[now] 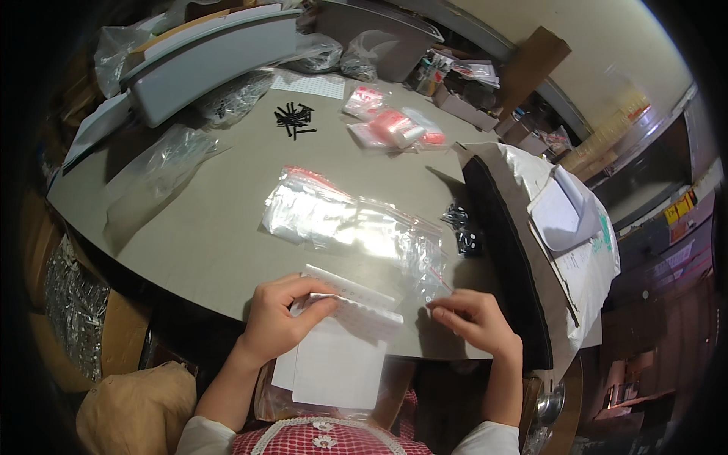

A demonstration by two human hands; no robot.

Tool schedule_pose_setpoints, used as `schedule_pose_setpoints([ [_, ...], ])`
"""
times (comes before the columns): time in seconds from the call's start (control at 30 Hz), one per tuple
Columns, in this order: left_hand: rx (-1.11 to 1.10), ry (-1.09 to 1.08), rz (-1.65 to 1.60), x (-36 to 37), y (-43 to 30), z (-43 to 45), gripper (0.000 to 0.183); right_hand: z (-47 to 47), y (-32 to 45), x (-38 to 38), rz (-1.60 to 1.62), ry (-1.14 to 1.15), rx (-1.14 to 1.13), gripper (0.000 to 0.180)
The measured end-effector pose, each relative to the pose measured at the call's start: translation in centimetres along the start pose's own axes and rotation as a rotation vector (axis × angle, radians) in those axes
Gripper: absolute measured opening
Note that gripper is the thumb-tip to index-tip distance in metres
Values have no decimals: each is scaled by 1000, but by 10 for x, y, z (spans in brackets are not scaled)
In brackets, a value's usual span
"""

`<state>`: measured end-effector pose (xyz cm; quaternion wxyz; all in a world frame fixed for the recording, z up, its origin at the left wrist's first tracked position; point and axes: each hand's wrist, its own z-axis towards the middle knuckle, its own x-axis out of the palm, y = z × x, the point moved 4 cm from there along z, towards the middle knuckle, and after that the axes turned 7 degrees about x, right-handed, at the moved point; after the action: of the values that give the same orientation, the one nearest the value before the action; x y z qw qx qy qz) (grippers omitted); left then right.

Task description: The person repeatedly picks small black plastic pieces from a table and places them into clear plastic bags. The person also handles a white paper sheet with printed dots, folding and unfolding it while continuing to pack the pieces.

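Observation:
My left hand (284, 315) pinches a folded sheet of small round labels (364, 318) at the table's front edge. White paper sheets (341, 367) hang below it, towards my lap. My right hand (480, 324) is beside the lower corner of the nearest clear zip bag, thumb and forefinger close together. Whether something small sits between those fingertips is too fine to tell. Beyond both hands, overlapping clear zip-lock bags (335, 219) with red seal lines fan across the table. Small round marks show on the bags at the right end (424, 256).
Black screws or bolts (293, 118) lie in a pile farther back. Packs of red-marked bags (392, 125) are near them. Two small bags of black parts (468, 242) rest by a large white sack (529, 227) on the right. A grey plastic bin (210, 68) stands at the back left.

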<state>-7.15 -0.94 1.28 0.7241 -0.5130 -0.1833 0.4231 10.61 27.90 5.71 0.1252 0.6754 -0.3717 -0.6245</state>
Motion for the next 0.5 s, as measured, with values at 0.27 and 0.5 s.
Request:
schedule_pose_setpoints([
  [0.27,-2,-72,-1,-4,-1,-2,14,11,-11,11,18,-114,-70,40],
  [0.5,-19,-93,-45,-4,2,-5,13,1,18,40,-484,-303,-126,50],
])
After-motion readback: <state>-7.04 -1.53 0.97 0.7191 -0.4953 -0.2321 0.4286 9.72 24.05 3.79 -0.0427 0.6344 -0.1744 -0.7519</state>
